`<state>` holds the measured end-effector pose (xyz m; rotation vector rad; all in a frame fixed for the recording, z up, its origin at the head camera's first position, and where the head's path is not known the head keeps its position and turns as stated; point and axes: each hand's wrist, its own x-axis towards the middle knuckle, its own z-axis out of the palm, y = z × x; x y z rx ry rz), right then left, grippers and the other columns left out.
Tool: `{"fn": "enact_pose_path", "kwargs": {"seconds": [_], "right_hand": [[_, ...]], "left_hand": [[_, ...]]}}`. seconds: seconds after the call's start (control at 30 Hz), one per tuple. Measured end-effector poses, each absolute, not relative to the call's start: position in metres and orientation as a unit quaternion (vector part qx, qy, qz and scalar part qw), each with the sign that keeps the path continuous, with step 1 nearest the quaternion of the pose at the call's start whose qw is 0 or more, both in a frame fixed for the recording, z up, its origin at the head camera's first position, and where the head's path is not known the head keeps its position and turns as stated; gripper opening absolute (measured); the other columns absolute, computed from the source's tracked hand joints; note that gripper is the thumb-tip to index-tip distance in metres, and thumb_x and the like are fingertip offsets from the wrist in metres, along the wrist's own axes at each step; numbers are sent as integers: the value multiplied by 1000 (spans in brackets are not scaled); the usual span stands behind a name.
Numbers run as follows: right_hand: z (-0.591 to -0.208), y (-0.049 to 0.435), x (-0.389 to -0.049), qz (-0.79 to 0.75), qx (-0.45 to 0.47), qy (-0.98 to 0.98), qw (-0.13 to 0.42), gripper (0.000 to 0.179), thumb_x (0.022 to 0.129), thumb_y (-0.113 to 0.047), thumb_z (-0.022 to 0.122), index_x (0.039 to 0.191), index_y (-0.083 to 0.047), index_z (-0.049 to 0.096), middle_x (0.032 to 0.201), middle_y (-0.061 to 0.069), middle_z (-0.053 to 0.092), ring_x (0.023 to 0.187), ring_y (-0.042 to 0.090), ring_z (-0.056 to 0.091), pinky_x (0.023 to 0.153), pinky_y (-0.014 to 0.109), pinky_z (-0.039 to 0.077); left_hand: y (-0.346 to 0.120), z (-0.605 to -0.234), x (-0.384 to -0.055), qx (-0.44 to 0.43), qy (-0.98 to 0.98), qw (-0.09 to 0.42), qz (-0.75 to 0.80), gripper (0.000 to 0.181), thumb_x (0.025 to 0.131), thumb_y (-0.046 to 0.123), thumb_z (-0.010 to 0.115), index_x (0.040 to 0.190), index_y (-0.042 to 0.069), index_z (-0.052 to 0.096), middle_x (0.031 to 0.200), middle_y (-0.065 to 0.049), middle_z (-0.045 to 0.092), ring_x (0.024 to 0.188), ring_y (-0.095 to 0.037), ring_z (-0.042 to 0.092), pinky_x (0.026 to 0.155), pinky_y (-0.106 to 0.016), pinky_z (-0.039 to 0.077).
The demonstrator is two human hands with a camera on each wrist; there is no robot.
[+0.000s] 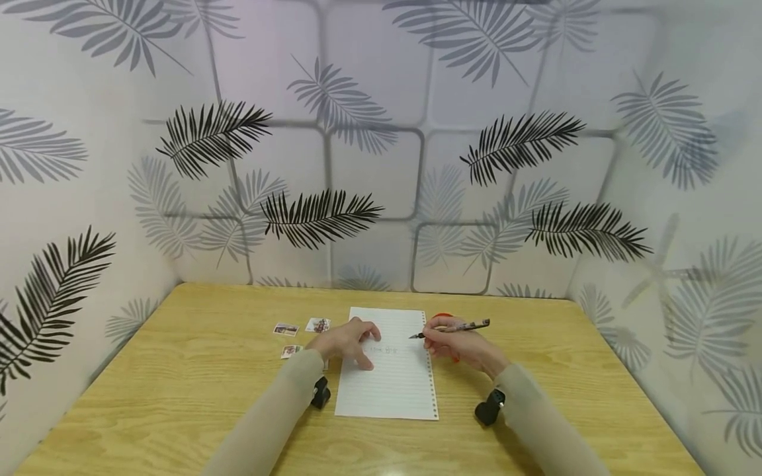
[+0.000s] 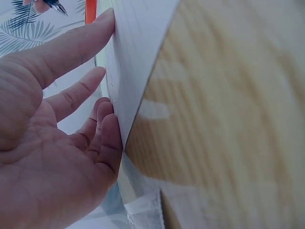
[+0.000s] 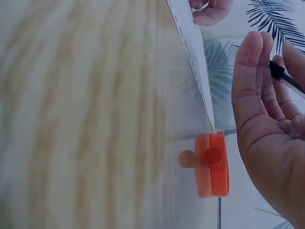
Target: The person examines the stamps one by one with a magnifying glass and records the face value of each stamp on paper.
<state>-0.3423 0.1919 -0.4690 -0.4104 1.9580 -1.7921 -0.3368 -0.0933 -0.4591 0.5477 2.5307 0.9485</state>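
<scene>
A sheet of lined paper (image 1: pixel 387 390) with punched holes down its right edge lies on the table, with a short line of faint writing across it. My left hand (image 1: pixel 344 340) rests on the sheet's left side, thumb and fingers spread, as the left wrist view also shows. In my right hand (image 1: pixel 461 345), at the sheet's right edge, is a pen (image 1: pixel 475 325) pinched by the fingers. Its tip points left, over the paper and seemingly just off it. In the right wrist view, the hand largely covers the pen (image 3: pixel 277 71).
Several small picture pieces, like stamps, lie left of the paper, among them one stamp-like piece (image 1: pixel 286 329) and another (image 1: pixel 318 324). A round orange-red object (image 3: pixel 219 179) stands beside the right hand, partly hidden in the head view. A leaf-patterned wall (image 1: pixel 369 258) borders the wooden table (image 1: pixel 178 370).
</scene>
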Motion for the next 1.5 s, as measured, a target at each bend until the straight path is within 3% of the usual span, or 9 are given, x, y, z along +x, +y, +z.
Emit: {"fn": "enact_pose_path", "kwargs": {"seconds": [0.2, 0.3, 0.43, 0.6, 0.87, 1.13, 1.5], "right_hand": [[-468, 184, -342, -613, -151, 742, 225, 31, 103, -34, 51, 104, -3, 54, 77, -1, 59, 67, 10, 54, 63, 22, 49], [-468, 180, -341, -599, -141, 754, 229, 31, 105, -29, 42, 110, -1, 54, 76, 0, 57, 66, 11, 53, 62, 24, 46], [-466, 174, -341, -594, -127, 758, 237, 38, 104, -25, 34, 120, 4, 53, 78, 2, 64, 69, 12, 60, 68, 26, 52], [-467, 168, -343, -563, -129, 789, 209, 39, 104, -33, 45, 111, 3, 58, 77, 2, 63, 66, 12, 58, 62, 25, 49], [-470, 165, -344, -529, -132, 821, 169, 15, 94, -14, 62, 101, -2, 60, 75, 0, 64, 66, 11, 58, 61, 23, 47], [-469, 167, -343, -515, -126, 833, 156, 15, 88, -15, 69, 94, -3, 62, 80, 2, 67, 71, 12, 61, 66, 25, 50], [-472, 166, -346, -504, -119, 843, 142, 9, 87, -11, 69, 88, -4, 64, 74, 0, 65, 65, 11, 56, 60, 23, 46]], "left_hand": [[-92, -461, -338, 189, 903, 190, 336, 48, 75, 10, 85, 114, 18, 59, 119, -5, 47, 112, -23, 42, 101, -47, 38], [-92, -462, -338, 186, 905, 189, 333, 48, 74, 10, 85, 113, 20, 59, 119, -5, 47, 112, -23, 43, 101, -47, 39], [-91, -462, -338, 183, 907, 187, 329, 48, 74, 10, 85, 113, 20, 59, 118, -4, 47, 110, -23, 43, 100, -46, 39], [-91, -462, -339, 177, 907, 188, 333, 48, 74, 10, 85, 113, 20, 59, 117, -4, 47, 110, -23, 42, 99, -46, 39], [-92, -461, -337, 173, 908, 186, 333, 47, 74, 10, 85, 112, 21, 59, 117, -4, 46, 110, -22, 42, 98, -45, 39], [-92, -460, -339, 179, 904, 192, 337, 47, 74, 10, 85, 112, 20, 59, 120, -5, 46, 111, -23, 42, 100, -46, 38], [-92, -457, -337, 179, 900, 198, 346, 49, 74, 9, 85, 114, 18, 59, 121, -6, 46, 111, -23, 42, 100, -46, 38]]}}
